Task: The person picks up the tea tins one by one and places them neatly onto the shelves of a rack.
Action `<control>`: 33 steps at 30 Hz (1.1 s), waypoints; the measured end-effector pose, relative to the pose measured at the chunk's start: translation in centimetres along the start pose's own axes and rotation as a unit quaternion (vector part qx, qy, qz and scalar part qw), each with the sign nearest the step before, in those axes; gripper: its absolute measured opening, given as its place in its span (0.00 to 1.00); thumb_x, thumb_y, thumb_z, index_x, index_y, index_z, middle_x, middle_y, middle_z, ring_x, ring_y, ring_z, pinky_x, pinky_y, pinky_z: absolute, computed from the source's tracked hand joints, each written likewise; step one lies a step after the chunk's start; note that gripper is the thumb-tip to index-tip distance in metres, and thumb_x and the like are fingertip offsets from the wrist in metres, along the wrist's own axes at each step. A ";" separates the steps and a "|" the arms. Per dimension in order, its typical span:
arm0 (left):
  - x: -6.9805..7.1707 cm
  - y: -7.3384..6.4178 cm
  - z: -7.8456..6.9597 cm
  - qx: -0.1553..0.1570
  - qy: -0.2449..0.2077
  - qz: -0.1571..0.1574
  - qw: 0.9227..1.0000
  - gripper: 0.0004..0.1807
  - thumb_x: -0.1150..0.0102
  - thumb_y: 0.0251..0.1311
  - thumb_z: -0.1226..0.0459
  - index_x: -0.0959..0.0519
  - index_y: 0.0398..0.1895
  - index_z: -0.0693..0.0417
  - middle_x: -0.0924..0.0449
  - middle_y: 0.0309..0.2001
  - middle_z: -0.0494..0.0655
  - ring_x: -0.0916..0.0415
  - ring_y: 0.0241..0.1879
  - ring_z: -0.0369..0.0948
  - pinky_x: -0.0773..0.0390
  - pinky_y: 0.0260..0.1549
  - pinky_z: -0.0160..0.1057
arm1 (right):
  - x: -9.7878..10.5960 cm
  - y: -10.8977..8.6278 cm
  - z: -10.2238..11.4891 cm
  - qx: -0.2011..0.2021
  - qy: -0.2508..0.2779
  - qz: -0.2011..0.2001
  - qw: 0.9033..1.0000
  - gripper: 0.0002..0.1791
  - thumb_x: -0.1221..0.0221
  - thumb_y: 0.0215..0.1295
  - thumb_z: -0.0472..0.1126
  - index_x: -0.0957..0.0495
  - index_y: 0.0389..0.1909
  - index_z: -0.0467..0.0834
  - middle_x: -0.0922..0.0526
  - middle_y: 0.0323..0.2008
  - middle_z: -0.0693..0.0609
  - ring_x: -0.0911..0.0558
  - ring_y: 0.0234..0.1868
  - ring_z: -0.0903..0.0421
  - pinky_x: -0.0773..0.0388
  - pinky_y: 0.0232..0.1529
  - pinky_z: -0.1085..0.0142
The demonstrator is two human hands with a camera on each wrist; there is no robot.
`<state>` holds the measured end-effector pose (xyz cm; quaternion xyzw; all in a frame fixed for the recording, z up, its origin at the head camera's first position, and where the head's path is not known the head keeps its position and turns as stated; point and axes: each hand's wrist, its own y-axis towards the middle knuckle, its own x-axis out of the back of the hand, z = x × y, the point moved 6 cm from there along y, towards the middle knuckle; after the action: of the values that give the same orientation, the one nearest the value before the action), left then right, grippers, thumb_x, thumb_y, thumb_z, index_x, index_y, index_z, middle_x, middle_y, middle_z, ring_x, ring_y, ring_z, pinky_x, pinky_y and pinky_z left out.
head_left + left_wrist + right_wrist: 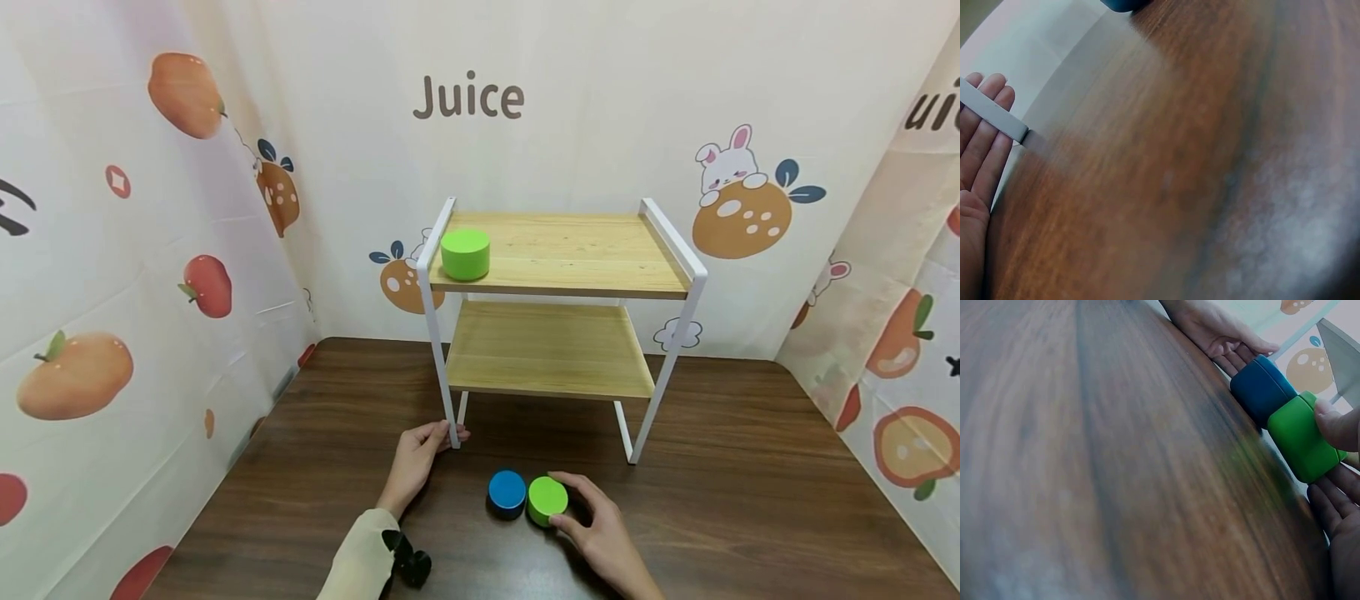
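Note:
My right hand (603, 533) holds a small green round container (547, 500) on the table, thumb on its near side and fingers around its far side. A blue round container (507, 493) with a dark lower part stands right beside it on the left. My left hand (415, 460) grips the foot of the white front-left leg (442, 375) of a two-tier shelf, and the left wrist view has its fingers (988, 140) behind the leg. Another green round container (465, 255) rests on the left end of the wooden top tier (577, 250).
The lower wooden tier (551, 350) holds nothing that I can see. White legs, the right front one (663, 383) among them, stand on the dark brown table (757, 500). Fruit-printed curtains (600, 83) enclose the back and both sides.

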<state>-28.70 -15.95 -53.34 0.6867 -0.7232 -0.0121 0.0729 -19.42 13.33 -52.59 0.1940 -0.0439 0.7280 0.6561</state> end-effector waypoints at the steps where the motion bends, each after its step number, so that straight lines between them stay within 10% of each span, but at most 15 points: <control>1: 0.0 0.0 0.0 -0.001 -0.002 0.000 1.000 0.22 0.49 0.82 0.54 0.11 0.50 0.61 0.09 0.47 0.58 0.10 0.52 0.43 0.14 0.55 0.36 | 0.0 0.0 0.0 -0.001 -0.001 0.000 1.000 0.30 0.24 0.58 0.35 0.18 0.63 0.51 0.15 0.62 0.52 0.20 0.64 0.67 0.25 0.63 0.78; 33: -0.1 0.0 0.0 -0.004 0.002 -0.001 1.000 0.22 0.49 0.82 0.55 0.12 0.50 0.63 0.08 0.47 0.57 0.11 0.53 0.45 0.14 0.53 0.34 | 0.0 -0.1 0.1 0.017 0.008 0.000 1.000 0.29 0.25 0.59 0.35 0.19 0.63 0.47 0.15 0.62 0.48 0.20 0.63 0.69 0.26 0.62 0.80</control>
<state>-28.72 -15.89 -53.33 0.6868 -0.7227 -0.0138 0.0769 -19.31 13.32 -52.46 0.1991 -0.0265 0.7300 0.6533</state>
